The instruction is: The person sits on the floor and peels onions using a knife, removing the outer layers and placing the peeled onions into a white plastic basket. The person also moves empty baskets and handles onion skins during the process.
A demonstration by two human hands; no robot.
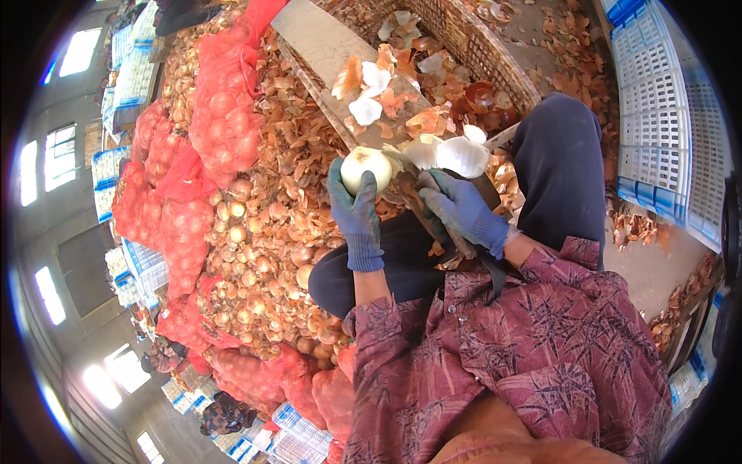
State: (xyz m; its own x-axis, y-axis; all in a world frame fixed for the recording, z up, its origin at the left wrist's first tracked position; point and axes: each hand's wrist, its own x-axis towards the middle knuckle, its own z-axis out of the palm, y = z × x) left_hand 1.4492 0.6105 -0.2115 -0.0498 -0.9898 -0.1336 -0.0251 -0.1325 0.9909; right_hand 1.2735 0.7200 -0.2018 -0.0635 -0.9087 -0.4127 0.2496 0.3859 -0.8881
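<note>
My left hand, in a blue knitted work glove with a darker coated palm, grips a pale peeled onion, thumb across its near side. A loose layer of skin hangs at the onion's right side. Close by on the right, my right hand wears a matching glove. Its fingers are curled, and whether they hold a small tool is hidden. Beneath both hands lies a worn board, sloping across a crate. White onion layers and brown skins rest on it, just beyond my right hand.
Unpeeled onions and dry skins are heaped to the left, bordered by filled red mesh sacks. The dirty plastic crate holds peelings. White-and-blue crates stand at right. Another person is at lower left.
</note>
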